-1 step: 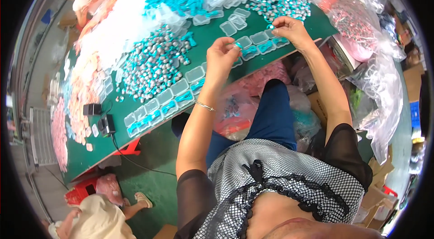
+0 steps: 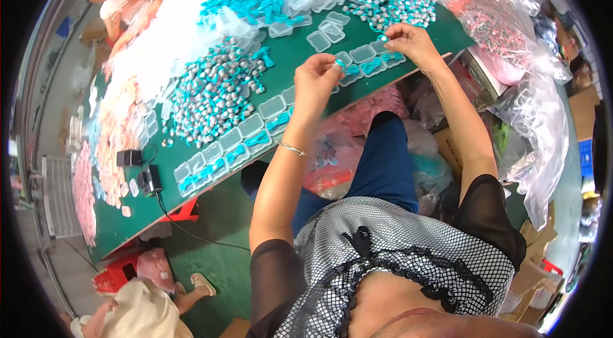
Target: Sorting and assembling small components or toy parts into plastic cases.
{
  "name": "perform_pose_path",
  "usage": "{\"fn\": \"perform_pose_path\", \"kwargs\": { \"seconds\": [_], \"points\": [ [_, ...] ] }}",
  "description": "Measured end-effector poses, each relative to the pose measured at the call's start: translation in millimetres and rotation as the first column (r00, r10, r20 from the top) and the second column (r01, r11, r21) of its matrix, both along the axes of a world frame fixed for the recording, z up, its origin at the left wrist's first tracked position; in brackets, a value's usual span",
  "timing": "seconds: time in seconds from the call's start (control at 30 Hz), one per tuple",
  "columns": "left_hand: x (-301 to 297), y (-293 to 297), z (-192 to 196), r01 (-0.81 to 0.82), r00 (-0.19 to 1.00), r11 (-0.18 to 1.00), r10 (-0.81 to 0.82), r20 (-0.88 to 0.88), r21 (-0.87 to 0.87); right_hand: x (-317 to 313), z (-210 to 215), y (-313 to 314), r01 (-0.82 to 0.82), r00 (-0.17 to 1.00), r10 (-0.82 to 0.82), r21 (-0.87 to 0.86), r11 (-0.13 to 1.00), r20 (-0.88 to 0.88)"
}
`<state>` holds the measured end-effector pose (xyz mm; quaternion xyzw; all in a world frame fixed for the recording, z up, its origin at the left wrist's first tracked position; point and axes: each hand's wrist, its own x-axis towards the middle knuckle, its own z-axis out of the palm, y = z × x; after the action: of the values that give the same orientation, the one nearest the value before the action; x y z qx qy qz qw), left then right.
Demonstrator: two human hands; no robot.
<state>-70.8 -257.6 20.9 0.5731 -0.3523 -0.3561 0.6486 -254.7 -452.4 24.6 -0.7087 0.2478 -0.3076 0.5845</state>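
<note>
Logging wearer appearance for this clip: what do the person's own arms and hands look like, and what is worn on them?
Both forearms are bare. The left hand has a thin silver bangle at its wrist; the right hand shows no jewellery. Sheer black sleeves cover the upper arms.

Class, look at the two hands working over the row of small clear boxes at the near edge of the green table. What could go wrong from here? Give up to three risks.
1. The clear boxes lie along the table edge; a nudge from the left hand could tip one off.
2. The small teal piece pinched by the right hand might slip and drop.
3. The heap of silver-and-teal parts sits close to the boxes and may spill in.
</note>
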Motion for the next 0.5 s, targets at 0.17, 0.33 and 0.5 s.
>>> {"fn": "perform_pose_path", "kwargs": {
  "seconds": [0.17, 0.33, 0.5],
  "points": [
    [-45.8, -48.7, -9.9, -0.028, 0.922, 0.999, 0.036, 0.386, -0.027, -37.4, -27.3, -17.2, 0.101, 0.99, -0.125, -0.298, 0.949, -0.062],
    [-68.7, -72.3, -16.1, -0.057, 0.88, 0.998, 0.06, 0.471, -0.022, -42.1, -33.5, 0.1, 0.13, 0.988, -0.151, -0.576, 0.807, 0.012],
    [-71.5, -82.7, -19.8, -0.081, 0.814, 0.996, 0.091, 0.574, -0.042, -43.4, -40.2, -1.1, 0.16, 0.987, -0.147, -0.585, 0.795, 0.071]
  ]
}}
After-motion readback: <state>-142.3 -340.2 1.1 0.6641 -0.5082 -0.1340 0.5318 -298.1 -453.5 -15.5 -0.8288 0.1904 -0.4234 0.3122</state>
